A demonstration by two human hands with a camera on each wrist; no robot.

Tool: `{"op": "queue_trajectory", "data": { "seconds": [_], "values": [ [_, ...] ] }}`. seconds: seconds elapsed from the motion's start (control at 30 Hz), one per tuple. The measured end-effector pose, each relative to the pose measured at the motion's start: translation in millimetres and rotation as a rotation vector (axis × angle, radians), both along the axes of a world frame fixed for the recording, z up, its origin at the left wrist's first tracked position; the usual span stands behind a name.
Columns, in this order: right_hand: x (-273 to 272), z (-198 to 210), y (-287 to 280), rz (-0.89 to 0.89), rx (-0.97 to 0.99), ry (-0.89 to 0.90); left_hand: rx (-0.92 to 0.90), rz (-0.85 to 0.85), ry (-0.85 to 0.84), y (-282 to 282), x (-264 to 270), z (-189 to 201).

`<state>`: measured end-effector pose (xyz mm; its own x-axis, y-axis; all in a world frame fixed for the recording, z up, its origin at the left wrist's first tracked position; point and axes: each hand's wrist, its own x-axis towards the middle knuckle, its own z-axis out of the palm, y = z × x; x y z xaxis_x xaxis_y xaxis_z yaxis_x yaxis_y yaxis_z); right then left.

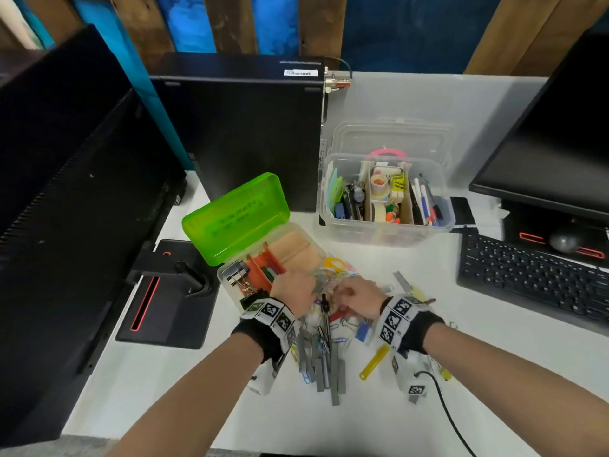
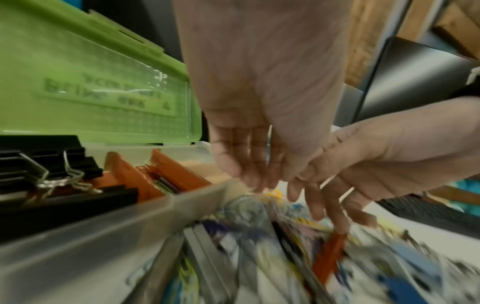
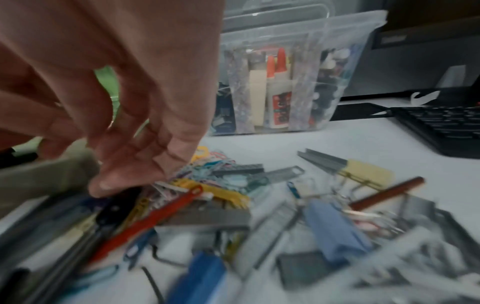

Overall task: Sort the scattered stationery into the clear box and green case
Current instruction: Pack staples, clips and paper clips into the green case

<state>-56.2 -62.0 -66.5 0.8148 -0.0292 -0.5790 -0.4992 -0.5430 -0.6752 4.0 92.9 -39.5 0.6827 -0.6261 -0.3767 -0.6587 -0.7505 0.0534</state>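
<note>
Stationery (image 1: 326, 328) lies piled mid-surface beside the open green case (image 1: 263, 258). Left hand (image 1: 291, 291) and right hand (image 1: 357, 296) reach in, fingers loose, holding nothing. Tangled clips might spill.

Raised lettering on the green case lid (image 2: 109, 90) is mirrored and blurred, perhaps unreadable; nothing else legible.

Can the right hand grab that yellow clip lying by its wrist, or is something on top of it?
Probably yes. The yellow clip lies bare on the white table, nothing on it, just behind the right hand.
</note>
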Motion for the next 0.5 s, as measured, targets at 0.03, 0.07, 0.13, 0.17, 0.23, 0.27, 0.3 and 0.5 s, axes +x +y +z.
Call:
{"op": "queue_trajectory", "data": {
  "seconds": [0.03,0.07,0.13,0.17,0.23,0.27,0.3,0.5],
  "values": [
    [-5,-2,-4,0.011,-0.029,-0.010,0.047,0.028,-0.018,-1,-4,-3],
    [-10,-4,-6,0.013,-0.049,-0.010,0.068,0.055,-0.017,-1,-9,-6],
    [-17,-6,-9,-0.031,-0.050,0.002,0.080,0.110,0.003,-1,-14,-14],
    [-20,-7,-9,-0.055,-0.042,0.006,0.079,0.143,0.024,-1,-15,-19],
    [-24,-8,-10,-0.059,-0.041,0.017,0.077,0.213,0.068,-1,-16,-25],
    [-25,-8,-10,-0.048,-0.042,0.022,0.073,0.249,0.093,-1,-16,-25],
    [-25,-8,-9,-0.037,-0.047,0.022,0.066,0.279,0.111,-2,-16,-26],
    [-2,1,3,-0.070,-0.285,-0.146,0.070,0.406,0.175,-1,-9,-20]
  ]
}}
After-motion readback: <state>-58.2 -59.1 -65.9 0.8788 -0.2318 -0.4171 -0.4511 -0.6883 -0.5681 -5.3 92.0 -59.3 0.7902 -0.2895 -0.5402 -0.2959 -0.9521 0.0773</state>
